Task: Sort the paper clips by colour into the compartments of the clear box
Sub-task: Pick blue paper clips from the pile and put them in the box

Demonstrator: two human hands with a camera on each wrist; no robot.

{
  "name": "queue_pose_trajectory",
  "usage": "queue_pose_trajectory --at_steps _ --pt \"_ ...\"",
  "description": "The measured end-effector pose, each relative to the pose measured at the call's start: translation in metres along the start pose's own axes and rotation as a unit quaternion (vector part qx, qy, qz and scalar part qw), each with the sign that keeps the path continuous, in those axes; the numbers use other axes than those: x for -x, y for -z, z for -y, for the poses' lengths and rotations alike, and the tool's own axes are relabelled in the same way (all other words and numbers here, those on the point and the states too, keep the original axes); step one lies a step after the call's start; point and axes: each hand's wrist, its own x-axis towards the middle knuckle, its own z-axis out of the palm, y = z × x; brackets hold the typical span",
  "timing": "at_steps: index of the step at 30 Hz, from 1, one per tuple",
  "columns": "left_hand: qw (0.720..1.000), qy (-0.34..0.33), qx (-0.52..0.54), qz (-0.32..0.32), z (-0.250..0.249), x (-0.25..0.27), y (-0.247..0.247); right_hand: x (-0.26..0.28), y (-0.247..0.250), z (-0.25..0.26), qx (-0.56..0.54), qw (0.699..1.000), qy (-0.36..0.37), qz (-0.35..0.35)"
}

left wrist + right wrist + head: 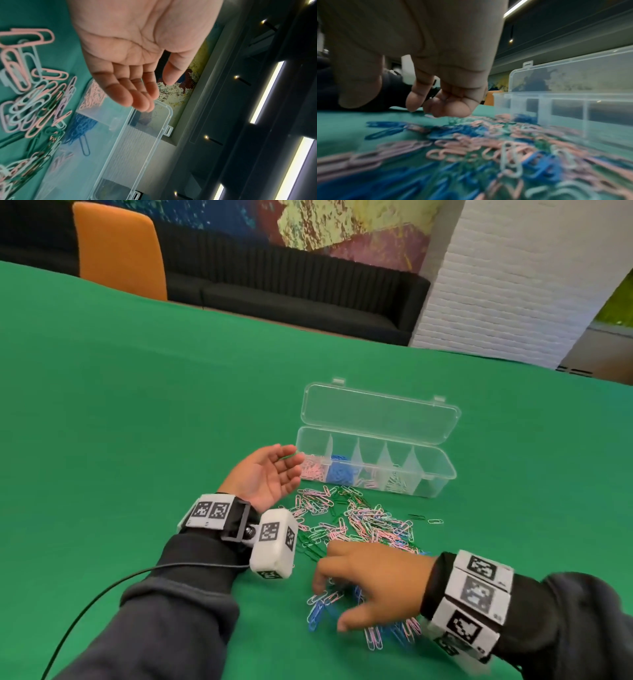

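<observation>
The clear box (445, 474) lies open on the green cloth, its lid (380, 412) folded back. Its leftmost compartment holds pink clips (313, 470), the one beside it blue clips (339, 472). In front of it a mixed pile of paper clips (370, 522) spreads toward me. My left hand (274, 470) lies palm up by the box's left end, fingers relaxed, nothing in it; the left wrist view shows the left hand (154, 93) bare. My right hand (331, 607) hovers over the near clips, fingers bent down and touching them, thumb spread apart from the index finger (412, 104).
Two stray clips (435, 521) lie right of the pile. A black cable (85, 611) trails from my left wrist. An orange chair (120, 248), a black sofa (291, 292) and a white brick pillar (513, 285) stand beyond the table's far edge.
</observation>
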Motion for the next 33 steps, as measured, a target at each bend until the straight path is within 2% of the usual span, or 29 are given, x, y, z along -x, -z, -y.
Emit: queue_pose_trajectory --at_steps 3,6,13,15,18,21,24,27,30,33 --pt "1.0 -0.013 0.007 -0.017 -0.005 -0.001 0.006 -0.015 -0.013 0.006 0.032 0.999 0.015 0.018" --pt "0.999 -0.017 0.009 -0.027 -0.006 -0.004 0.009 -0.024 -0.012 -0.003 0.043 0.999 0.006 0.001" --pt "0.999 -0.003 -0.035 -0.008 0.005 -0.005 0.004 -0.023 0.009 -0.039 0.076 0.992 -0.08 -0.052" --pt "0.999 -0.004 -0.035 -0.009 0.004 -0.004 0.003 -0.019 0.009 -0.032 0.057 0.995 -0.05 -0.064" --pt "0.999 -0.006 -0.029 -0.014 0.001 -0.003 0.002 -0.016 -0.001 -0.003 0.016 0.999 0.025 -0.016" --pt "0.999 -0.008 -0.026 -0.02 0.001 -0.002 0.001 -0.021 -0.011 0.014 0.027 0.999 0.038 0.021" --pt "0.999 -0.009 -0.027 -0.027 0.002 -0.002 0.001 -0.027 -0.004 0.002 0.046 0.999 0.0 0.006" --pt "0.999 -0.005 -0.026 -0.026 0.004 -0.001 0.0 -0.026 0.009 -0.025 0.052 0.995 -0.078 -0.024" --pt "0.999 0.003 -0.034 -0.011 0.008 0.001 -0.007 -0.02 0.023 -0.052 0.013 0.985 -0.154 -0.074" --pt "0.998 0.025 -0.058 0.016 0.015 0.005 -0.018 -0.017 0.035 -0.067 -0.057 0.972 -0.185 -0.131"
